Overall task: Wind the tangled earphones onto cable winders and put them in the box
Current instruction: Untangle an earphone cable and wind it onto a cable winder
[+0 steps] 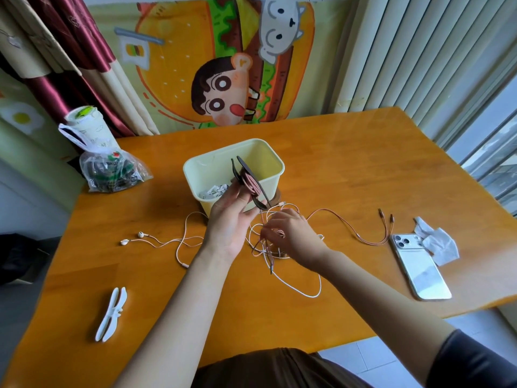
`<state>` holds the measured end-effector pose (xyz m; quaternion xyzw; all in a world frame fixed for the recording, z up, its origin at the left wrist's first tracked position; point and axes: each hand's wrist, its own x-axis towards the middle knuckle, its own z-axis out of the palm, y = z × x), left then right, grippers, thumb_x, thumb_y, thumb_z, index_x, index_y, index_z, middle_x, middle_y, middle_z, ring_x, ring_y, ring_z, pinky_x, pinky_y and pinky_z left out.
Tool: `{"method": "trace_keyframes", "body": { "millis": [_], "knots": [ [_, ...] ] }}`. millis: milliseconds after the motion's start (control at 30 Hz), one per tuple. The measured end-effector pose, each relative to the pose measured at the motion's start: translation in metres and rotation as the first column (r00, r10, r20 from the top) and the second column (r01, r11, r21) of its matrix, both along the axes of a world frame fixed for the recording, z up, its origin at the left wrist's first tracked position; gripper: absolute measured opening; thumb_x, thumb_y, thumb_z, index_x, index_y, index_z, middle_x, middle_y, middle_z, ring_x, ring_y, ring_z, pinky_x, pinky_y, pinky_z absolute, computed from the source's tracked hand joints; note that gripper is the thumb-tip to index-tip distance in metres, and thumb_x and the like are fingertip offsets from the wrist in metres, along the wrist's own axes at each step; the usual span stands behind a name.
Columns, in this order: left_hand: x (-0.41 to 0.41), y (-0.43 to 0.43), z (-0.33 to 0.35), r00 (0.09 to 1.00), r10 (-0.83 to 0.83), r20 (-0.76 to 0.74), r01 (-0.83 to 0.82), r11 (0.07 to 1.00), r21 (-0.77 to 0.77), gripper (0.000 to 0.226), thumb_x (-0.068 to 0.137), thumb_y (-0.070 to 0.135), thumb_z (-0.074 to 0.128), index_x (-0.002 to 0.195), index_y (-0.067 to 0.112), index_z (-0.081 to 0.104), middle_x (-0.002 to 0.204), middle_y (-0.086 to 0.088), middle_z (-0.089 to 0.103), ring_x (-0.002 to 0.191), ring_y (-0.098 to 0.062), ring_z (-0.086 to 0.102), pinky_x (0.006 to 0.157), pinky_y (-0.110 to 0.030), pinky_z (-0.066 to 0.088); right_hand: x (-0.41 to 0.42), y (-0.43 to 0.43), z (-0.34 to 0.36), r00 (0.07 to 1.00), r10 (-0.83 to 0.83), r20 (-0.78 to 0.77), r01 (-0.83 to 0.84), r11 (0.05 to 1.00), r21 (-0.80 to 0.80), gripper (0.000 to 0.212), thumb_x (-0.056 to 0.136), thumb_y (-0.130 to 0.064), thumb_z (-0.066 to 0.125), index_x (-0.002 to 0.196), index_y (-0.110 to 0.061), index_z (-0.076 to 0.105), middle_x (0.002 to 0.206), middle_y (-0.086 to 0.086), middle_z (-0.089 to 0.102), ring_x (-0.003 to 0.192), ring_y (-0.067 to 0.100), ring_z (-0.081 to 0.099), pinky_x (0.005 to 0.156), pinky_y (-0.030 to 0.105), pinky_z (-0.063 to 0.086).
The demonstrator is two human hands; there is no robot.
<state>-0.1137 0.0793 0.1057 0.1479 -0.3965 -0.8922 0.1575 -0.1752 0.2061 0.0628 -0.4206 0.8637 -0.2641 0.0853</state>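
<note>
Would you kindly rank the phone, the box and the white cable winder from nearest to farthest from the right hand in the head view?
1. Box, just beyond the right hand.
2. Phone, out to its right on the table.
3. White cable winder, far left, near the table's front edge.

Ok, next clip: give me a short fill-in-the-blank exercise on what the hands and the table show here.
1. The left hand holds a dark winder wound with ____ cable.
2. The white winder on the table carries ____ cable.
3. The earphones inside the box are ____.
4. The right hand pinches the tangle; the phone lies to its ____.
Missing: pink; no; white; right.
</note>
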Motion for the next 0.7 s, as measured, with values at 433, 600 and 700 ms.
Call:
{"method": "trace_keyframes", "body": {
  "millis": [433, 600, 700],
  "knots": [
    [-0.001, -0.015, -0.026, 0.874, 0.392, 0.287, -0.241, 0.863, -0.445, 0.027, 0.093, 0.009, 0.058, 0.118, 0.011, 0.066, 0.108, -0.003, 0.07, 0.104, -0.025, 0.065, 0.09, -0.046, 0.054, 0.013, 0.007, 0.005, 0.992, 0.058, -0.115, -0.048, 0.995, 0.086, 0.024, 0.094, -0.032, 0.05, 0.108, -0.021, 0.066, 0.11, -0.002, 0.061, 0.109, 0.019, 0.045, 0.095, 0.032, 0.033],
    [-0.001, -0.011, -0.012, 0.873, 0.411, 0.262, -0.288, 0.869, -0.402, 0.031, 0.093, 0.006, 0.056, 0.123, 0.01, 0.062, 0.106, -0.001, 0.067, 0.104, -0.023, 0.064, 0.081, -0.034, 0.057, 0.009, 0.014, 0.004, 0.994, 0.045, -0.097, -0.031, 0.989, 0.142, 0.025, 0.095, -0.034, 0.049, 0.112, -0.022, 0.063, 0.114, -0.003, 0.059, 0.113, 0.017, 0.044, 0.096, 0.029, 0.032],
    [-0.001, -0.013, -0.003, 0.879, 0.423, 0.221, -0.32, 0.866, -0.385, 0.031, 0.093, 0.005, 0.056, 0.124, 0.009, 0.061, 0.109, -0.003, 0.066, 0.103, -0.022, 0.063, 0.081, -0.032, 0.057, 0.003, 0.021, 0.001, 0.999, 0.017, -0.046, -0.007, 0.981, 0.196, 0.028, 0.095, -0.037, 0.049, 0.115, -0.023, 0.062, 0.118, -0.003, 0.058, 0.115, 0.017, 0.043, 0.099, 0.03, 0.033]
  ]
}}
